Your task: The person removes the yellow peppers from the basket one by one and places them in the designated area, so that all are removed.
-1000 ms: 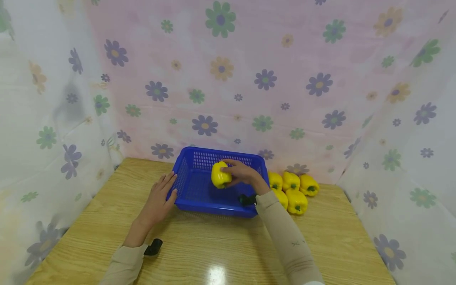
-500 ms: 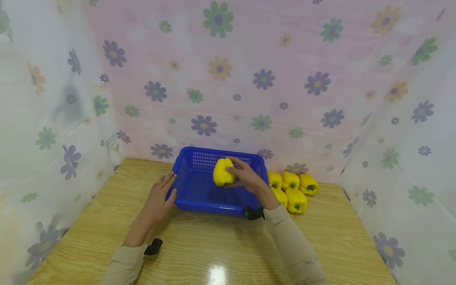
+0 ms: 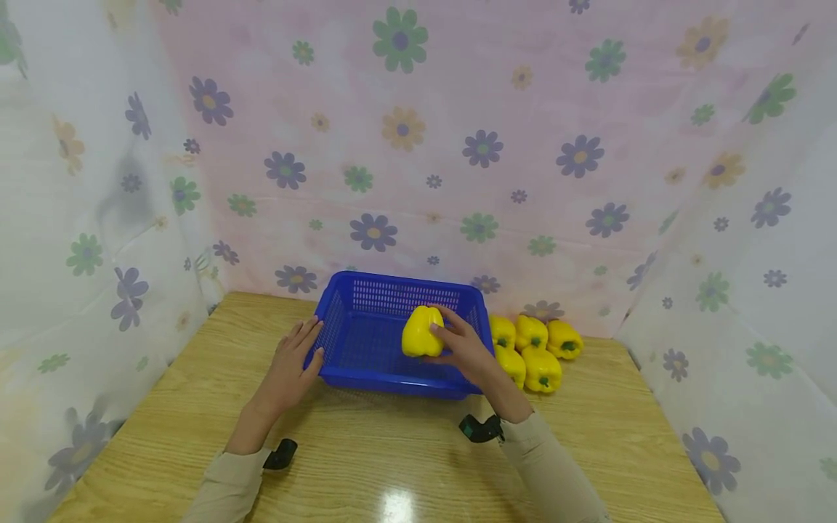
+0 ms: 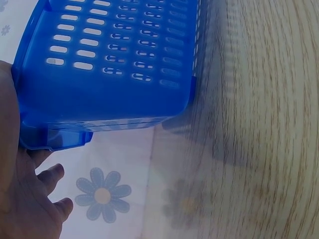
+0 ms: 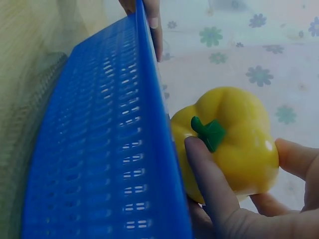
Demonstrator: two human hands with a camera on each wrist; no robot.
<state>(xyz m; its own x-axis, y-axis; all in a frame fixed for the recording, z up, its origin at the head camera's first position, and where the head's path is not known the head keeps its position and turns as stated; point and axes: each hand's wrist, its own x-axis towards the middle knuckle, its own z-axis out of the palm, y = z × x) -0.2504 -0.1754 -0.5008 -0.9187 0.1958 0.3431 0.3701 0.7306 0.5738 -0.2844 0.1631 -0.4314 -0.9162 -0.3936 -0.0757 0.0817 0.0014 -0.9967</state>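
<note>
My right hand (image 3: 463, 350) holds a yellow bell pepper (image 3: 421, 333) over the right part of a blue plastic basket (image 3: 399, 380). In the right wrist view the bell pepper's (image 5: 244, 144) green stem shows, with a finger close to it. My left hand (image 3: 293, 370) rests on the basket's left rim, fingers extended and thumb near the front corner. Seen from the left wrist, that hand (image 4: 30, 199) is at the basket's end wall (image 4: 114, 89). No other pepper shows inside the basket.
Several yellow bell peppers (image 3: 542, 370) lie grouped on the wooden table (image 3: 366, 457), just right of the basket. Flowered cloth (image 3: 445, 131) hangs behind and on both sides. A small black device (image 3: 480, 428) is on each wrist.
My right hand, with the bell pepper, has moved right and toward me, and the pepper has tilted. My left hand and the basket stay in place.
</note>
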